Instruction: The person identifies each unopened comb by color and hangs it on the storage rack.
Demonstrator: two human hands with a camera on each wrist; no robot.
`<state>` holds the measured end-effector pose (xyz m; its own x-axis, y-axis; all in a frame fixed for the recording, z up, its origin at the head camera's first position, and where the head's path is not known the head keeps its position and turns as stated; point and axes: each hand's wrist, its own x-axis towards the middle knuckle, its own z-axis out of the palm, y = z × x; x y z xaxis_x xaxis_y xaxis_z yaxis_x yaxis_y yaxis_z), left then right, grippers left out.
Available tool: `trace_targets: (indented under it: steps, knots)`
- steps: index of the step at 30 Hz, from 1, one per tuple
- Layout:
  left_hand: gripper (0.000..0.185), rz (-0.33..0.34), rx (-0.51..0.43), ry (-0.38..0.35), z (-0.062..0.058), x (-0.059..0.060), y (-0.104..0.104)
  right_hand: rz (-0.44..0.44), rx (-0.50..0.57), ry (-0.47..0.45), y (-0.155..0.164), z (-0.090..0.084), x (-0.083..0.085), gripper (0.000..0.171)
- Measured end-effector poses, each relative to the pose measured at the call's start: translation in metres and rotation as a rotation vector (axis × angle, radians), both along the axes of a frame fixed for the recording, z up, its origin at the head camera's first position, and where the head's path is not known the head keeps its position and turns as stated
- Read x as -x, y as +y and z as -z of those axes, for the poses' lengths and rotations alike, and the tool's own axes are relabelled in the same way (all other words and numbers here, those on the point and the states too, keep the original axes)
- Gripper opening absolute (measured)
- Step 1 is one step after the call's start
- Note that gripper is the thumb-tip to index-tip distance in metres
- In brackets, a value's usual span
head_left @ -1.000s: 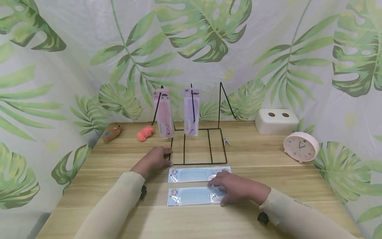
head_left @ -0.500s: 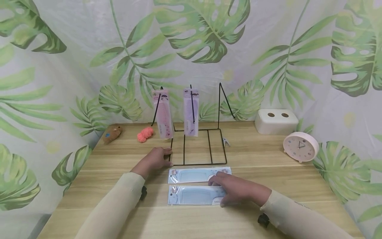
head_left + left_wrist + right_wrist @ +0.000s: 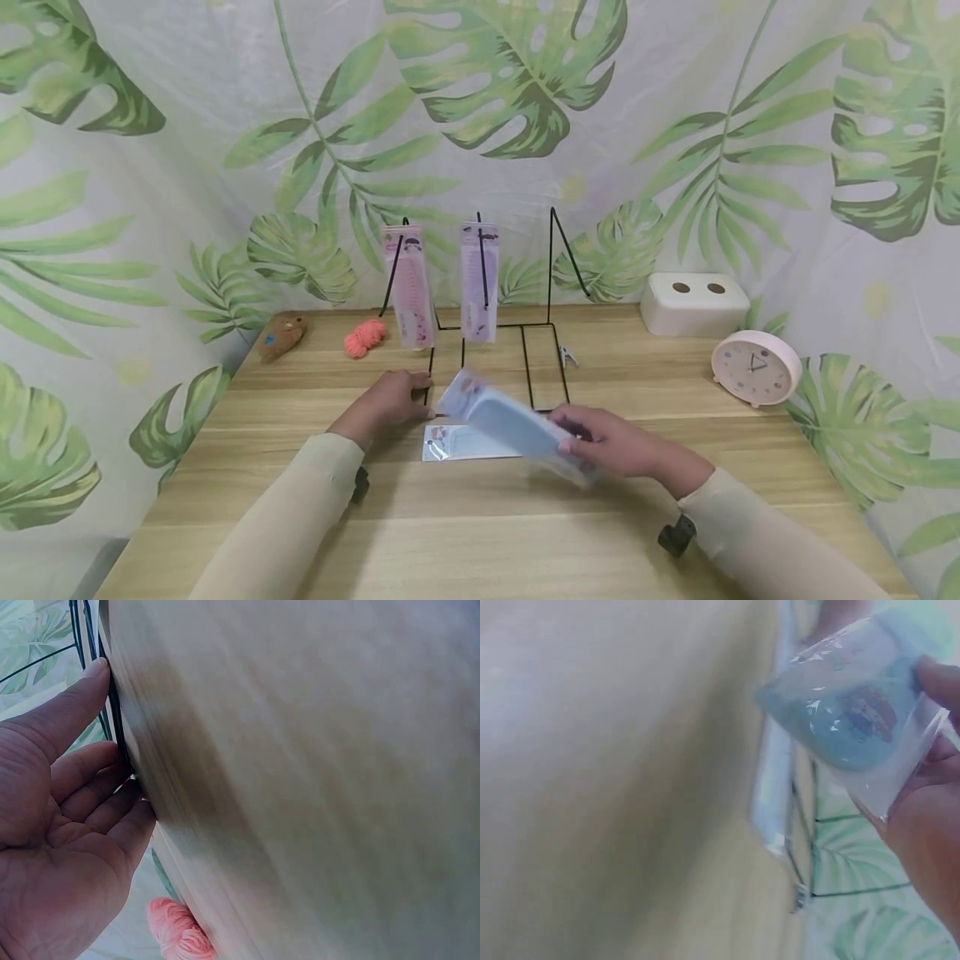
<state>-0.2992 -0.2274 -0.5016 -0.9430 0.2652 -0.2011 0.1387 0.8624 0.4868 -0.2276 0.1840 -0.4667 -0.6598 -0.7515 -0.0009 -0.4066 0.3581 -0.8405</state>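
Observation:
My right hand grips a packaged blue comb by its right end and holds it tilted above the table; the right wrist view shows the comb's bag pinched by the fingers. A second packaged blue comb lies flat on the table under it. My left hand rests on the table with relaxed fingers touching the front left corner of the black wire rack. A pink packaged comb and a purple one hang on the rack.
A brown plush toy and an orange yarn bundle lie at the back left. A white box with two holes and a pink clock stand at the right. A small clip lies beside the rack.
My right hand has picked the near blue comb off the table and raised it, tilted, over the other one. The left hand has stayed at the rack.

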Motion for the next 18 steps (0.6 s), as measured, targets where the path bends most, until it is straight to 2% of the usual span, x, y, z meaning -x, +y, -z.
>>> trace_targets:
  steps: [4,6,12,18]
  knots:
    - [0.064,-0.013,0.002,-0.016,-0.001,-0.001,0.001,0.086,0.174,-0.007,0.009,-0.012,0.004,0.031]
    - [0.064,-0.013,0.007,-0.014,-0.001,-0.001,0.001,0.157,0.221,0.005,0.013,-0.013,0.006,0.038]
    - [0.064,-0.013,0.005,-0.01,-0.001,-0.002,0.001,0.334,0.224,0.01,0.019,-0.008,0.009,0.051]
    - [0.066,-0.018,0.002,-0.009,-0.001,-0.001,0.001,0.378,0.235,-0.002,0.02,-0.006,0.011,0.047]
